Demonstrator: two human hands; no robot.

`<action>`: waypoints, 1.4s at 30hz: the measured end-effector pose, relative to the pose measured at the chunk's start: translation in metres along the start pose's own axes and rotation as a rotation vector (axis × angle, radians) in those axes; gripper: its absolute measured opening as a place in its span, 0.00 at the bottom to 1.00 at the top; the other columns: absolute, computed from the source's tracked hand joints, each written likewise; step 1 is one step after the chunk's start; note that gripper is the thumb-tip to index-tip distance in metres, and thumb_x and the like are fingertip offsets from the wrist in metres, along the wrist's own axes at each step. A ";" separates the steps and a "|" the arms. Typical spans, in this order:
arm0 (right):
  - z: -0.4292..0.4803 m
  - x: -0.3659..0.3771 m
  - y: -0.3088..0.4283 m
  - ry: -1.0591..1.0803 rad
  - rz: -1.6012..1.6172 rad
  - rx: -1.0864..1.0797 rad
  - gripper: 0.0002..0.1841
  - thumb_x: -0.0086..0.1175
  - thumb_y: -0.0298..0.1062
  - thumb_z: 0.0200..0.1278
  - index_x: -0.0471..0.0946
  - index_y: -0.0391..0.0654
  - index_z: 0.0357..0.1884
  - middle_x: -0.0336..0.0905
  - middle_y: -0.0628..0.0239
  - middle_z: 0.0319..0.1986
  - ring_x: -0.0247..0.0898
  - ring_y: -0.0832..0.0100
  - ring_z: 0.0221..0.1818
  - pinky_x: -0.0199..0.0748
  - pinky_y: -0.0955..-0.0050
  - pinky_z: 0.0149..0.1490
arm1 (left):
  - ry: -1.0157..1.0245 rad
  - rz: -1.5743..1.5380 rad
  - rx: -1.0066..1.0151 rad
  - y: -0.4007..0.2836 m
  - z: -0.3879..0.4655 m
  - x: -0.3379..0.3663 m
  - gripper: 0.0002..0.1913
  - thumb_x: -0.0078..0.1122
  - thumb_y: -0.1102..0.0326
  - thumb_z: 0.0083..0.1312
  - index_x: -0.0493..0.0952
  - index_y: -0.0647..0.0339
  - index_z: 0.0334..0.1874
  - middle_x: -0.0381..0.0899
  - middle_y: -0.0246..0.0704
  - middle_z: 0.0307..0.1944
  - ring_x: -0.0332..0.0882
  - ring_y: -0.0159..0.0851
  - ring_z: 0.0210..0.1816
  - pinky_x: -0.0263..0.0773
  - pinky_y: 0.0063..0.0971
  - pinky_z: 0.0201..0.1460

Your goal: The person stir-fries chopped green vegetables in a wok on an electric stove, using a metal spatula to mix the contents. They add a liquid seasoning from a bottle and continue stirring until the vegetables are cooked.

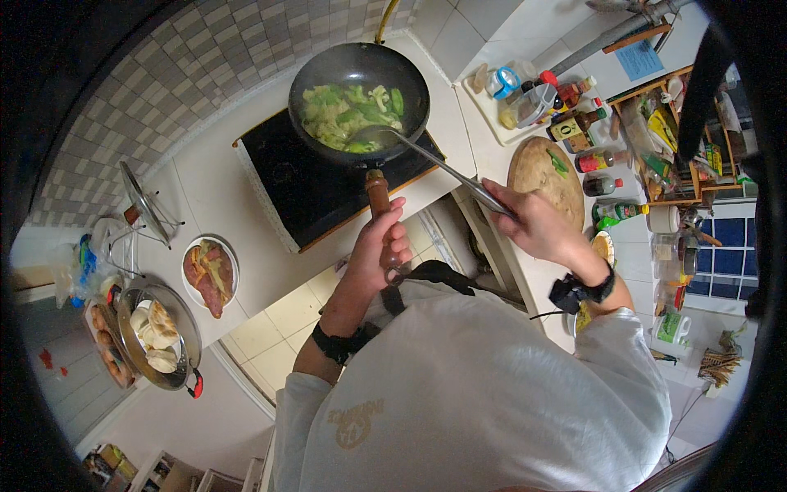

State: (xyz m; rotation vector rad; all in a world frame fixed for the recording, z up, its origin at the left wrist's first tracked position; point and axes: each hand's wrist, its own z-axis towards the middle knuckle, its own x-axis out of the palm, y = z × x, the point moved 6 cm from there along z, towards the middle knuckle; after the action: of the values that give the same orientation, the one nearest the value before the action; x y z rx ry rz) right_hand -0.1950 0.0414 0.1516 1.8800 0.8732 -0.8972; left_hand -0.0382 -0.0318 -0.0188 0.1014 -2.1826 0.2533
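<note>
A dark wok with a wooden handle stands over the black glass cooktop. My left hand is closed round that handle. Cauliflower florets and green pepper pieces lie inside the wok, with faint haze above them. My right hand grips the shaft of a metal ladle or cooking spoon, whose bowl rests among the vegetables on the near right side of the wok. The lower end of the spoon's handle is hidden in my fist.
On the left are a plate of reddish-brown sweet potatoes, a lid on a wire stand and a steel pan holding buns. To the right are a round wooden chopping board with green pieces, sauce bottles and a white tray.
</note>
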 end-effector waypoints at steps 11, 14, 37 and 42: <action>0.062 0.030 -0.027 -0.489 0.130 -0.048 0.27 0.50 0.24 0.57 0.65 0.28 0.60 0.74 0.37 0.24 0.76 0.45 0.27 0.74 0.57 0.35 | 0.012 -0.021 -0.009 0.000 -0.001 0.001 0.11 0.51 0.62 0.71 0.72 0.45 0.54 0.62 0.17 0.19 0.59 0.20 0.18 0.59 0.18 0.20; 0.082 0.047 -0.027 -0.375 0.421 0.097 0.25 0.49 0.29 0.61 0.65 0.26 0.59 0.72 0.42 0.18 0.76 0.56 0.19 0.72 0.62 0.30 | -0.025 -0.010 -0.019 0.001 -0.002 0.002 0.12 0.51 0.62 0.71 0.72 0.45 0.55 0.61 0.17 0.20 0.58 0.20 0.18 0.58 0.18 0.20; 0.027 -0.018 -0.001 -0.203 -0.251 -0.357 0.34 0.52 0.22 0.50 0.66 0.43 0.65 0.72 0.47 0.26 0.67 0.59 0.20 0.68 0.68 0.31 | 0.042 -0.020 -0.009 -0.002 -0.004 -0.005 0.16 0.58 0.62 0.66 0.70 0.48 0.55 0.64 0.20 0.20 0.60 0.22 0.17 0.61 0.20 0.20; -0.010 -0.069 0.007 -0.146 -0.081 -0.286 0.31 0.52 0.22 0.48 0.70 0.41 0.61 0.75 0.48 0.27 0.72 0.52 0.26 0.71 0.63 0.36 | 0.026 -0.010 -0.011 -0.002 -0.006 -0.003 0.14 0.53 0.62 0.69 0.71 0.46 0.56 0.63 0.18 0.19 0.60 0.20 0.17 0.59 0.18 0.20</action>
State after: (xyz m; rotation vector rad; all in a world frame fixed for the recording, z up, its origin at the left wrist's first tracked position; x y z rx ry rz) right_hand -0.2210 0.0329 0.2161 1.5242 0.9399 -0.8953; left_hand -0.0310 -0.0323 -0.0177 0.1027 -2.1568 0.2355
